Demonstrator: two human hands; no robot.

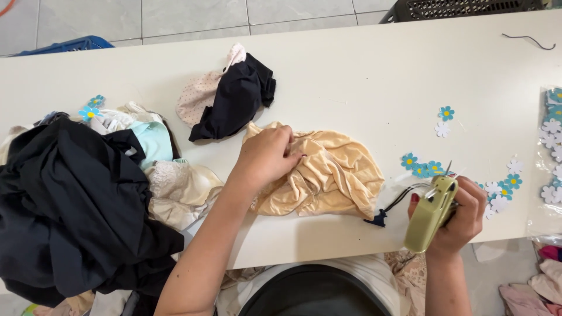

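My left hand (266,157) presses down on a crumpled peach-coloured garment (328,172) lying near the front edge of the white table (351,76), its fingers pinching the folds. My right hand (462,219) grips an olive-green tagging gun (430,213) just right of the garment, its needle pointing up toward a cluster of blue and white foam flowers (424,167). A small dark tag piece (377,219) with a thin cord lies between the garment and the gun.
A black and dotted cream garment (231,93) lies behind my left hand. A big heap of black and pale clothes (76,199) fills the left. More foam flowers (445,120) and a clear bag of them (550,152) sit at the right. A dark crate (462,9) stands beyond the table.
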